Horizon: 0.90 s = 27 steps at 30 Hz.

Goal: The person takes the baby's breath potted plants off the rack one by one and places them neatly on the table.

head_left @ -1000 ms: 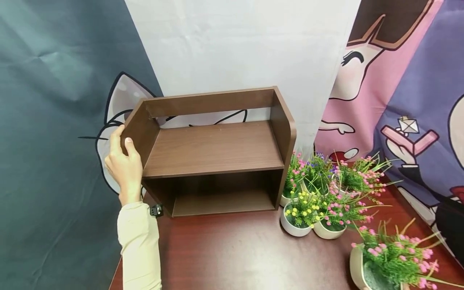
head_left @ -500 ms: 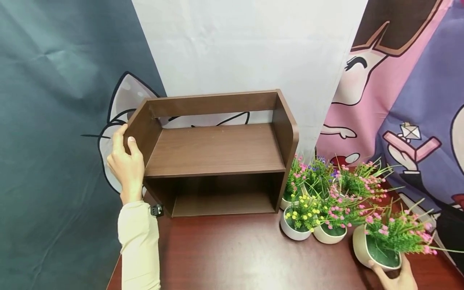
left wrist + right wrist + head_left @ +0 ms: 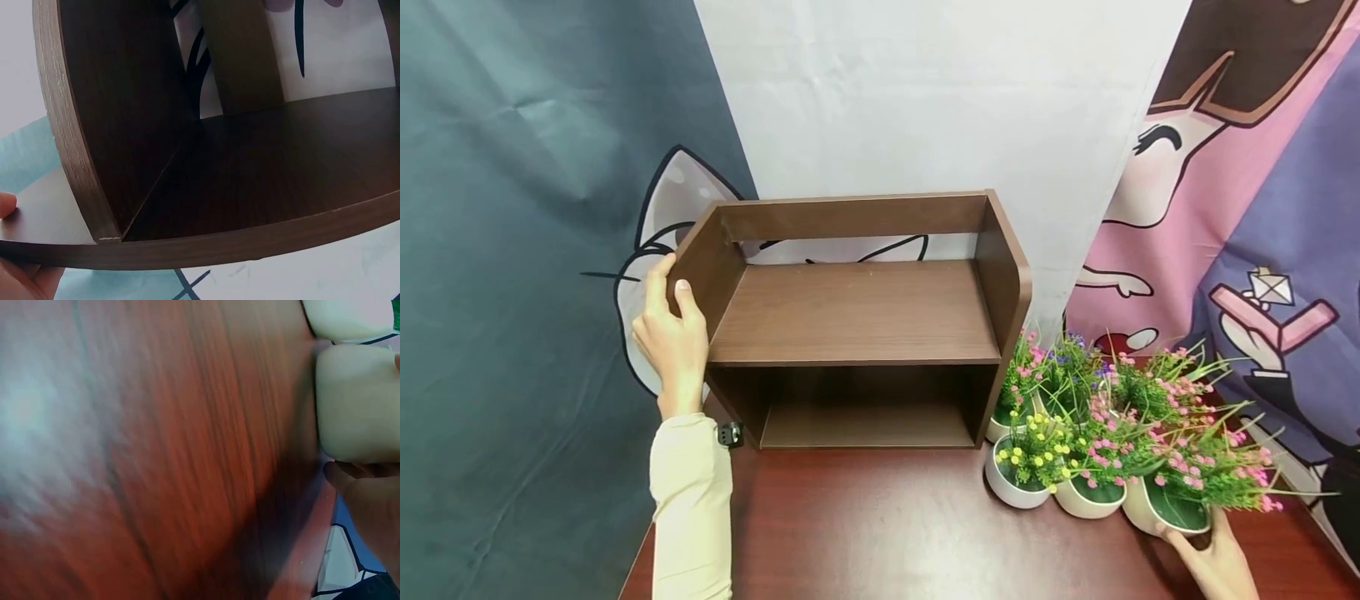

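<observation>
My left hand [image 3: 673,337] holds the left side panel of a brown two-tier wooden shelf [image 3: 861,312], its thumb on the inner face. In the left wrist view a thumb tip [image 3: 7,204] and part of the fingers [image 3: 28,281] show around the panel at the left edge. At the lower right, my right hand [image 3: 1213,558] grips a cream flowerpot [image 3: 1141,510] of pink artificial flowers, beside the other pots. The right wrist view has this pot [image 3: 359,403] close over the table, fingers against its side and part of the hand cut off.
Right of the shelf stand several potted flowers, among them a yellow-flowered pot [image 3: 1017,483] in front and a pink one [image 3: 1090,500]. The glossy red-brown table [image 3: 880,517] stretches before the shelf. A printed cloth backdrop [image 3: 925,100] hangs behind.
My right hand has come into view at the lower right and moved the pink-flowered pot up and left, close to the other pots. My left hand stays on the shelf panel; the head view shifts slightly.
</observation>
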Each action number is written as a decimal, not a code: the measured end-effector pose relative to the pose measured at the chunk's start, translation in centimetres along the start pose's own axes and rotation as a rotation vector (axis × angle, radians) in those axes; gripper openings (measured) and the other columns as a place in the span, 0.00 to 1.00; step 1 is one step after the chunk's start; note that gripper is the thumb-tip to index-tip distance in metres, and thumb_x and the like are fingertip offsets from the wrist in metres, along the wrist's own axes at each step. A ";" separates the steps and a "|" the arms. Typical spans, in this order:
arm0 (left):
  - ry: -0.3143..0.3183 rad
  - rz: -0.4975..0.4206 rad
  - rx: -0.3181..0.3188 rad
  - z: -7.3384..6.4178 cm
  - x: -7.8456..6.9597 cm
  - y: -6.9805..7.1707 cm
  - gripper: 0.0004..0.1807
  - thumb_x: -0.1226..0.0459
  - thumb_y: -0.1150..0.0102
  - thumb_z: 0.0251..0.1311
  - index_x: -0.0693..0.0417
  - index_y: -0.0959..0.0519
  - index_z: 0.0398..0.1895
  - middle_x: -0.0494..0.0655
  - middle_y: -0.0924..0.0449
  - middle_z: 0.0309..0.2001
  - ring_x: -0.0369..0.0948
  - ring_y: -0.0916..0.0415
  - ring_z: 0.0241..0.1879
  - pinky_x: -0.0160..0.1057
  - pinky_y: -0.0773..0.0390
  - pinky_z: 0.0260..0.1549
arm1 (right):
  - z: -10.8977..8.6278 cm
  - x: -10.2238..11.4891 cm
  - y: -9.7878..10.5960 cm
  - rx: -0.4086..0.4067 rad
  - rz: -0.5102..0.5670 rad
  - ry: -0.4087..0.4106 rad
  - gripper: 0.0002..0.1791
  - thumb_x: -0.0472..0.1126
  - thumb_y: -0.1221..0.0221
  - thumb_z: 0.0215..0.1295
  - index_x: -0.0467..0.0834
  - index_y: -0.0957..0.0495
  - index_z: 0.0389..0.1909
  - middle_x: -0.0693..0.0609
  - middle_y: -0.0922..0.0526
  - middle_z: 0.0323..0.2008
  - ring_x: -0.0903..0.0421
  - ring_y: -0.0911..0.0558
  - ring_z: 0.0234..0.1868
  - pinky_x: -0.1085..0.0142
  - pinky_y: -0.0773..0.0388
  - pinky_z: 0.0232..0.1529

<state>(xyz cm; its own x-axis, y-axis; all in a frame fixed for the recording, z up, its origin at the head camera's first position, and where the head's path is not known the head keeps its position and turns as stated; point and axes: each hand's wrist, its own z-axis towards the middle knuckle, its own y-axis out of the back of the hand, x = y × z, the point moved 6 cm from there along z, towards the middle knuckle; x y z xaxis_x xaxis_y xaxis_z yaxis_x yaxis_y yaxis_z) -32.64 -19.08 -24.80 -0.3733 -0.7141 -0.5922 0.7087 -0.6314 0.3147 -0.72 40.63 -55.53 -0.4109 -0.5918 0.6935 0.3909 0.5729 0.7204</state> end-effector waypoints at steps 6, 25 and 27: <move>-0.013 0.000 -0.028 0.5 -0.6 0.5 0.17 0.57 0.56 0.57 0.30 0.29 0.50 0.28 0.28 0.48 0.54 0.30 0.27 0.47 0.37 0.29 | 1.6 0.8 0.1 0.046 -0.075 0.079 0.48 0.50 0.43 0.51 0.32 0.59 0.62 0.21 0.40 0.46 0.25 0.37 0.43 0.43 0.40 0.35; 0.017 0.005 -0.010 0.0 -0.5 0.1 0.17 0.57 0.57 0.57 0.29 0.29 0.50 0.31 0.26 0.46 0.53 0.30 0.27 0.46 0.37 0.28 | 2.3 1.4 0.5 0.165 -0.035 0.158 0.46 0.48 0.43 0.52 0.37 0.61 0.64 0.23 0.41 0.51 0.30 0.38 0.48 0.50 0.38 0.39; 0.021 0.007 -0.005 -0.1 -0.3 0.1 0.17 0.57 0.57 0.57 0.29 0.29 0.50 0.31 0.26 0.46 0.53 0.30 0.28 0.46 0.37 0.28 | 2.0 1.2 0.5 0.177 0.025 0.128 0.48 0.48 0.45 0.55 0.44 0.69 0.65 0.23 0.48 0.55 0.29 0.45 0.52 0.47 0.46 0.48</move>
<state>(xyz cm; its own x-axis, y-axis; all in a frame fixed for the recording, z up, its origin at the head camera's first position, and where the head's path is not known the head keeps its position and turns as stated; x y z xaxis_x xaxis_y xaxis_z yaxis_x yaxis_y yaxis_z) -32.41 -18.86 -24.65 -0.3556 -0.7122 -0.6052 0.7145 -0.6246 0.3152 -2.66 41.32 -54.33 -0.2906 -0.6365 0.7144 0.2445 0.6725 0.6986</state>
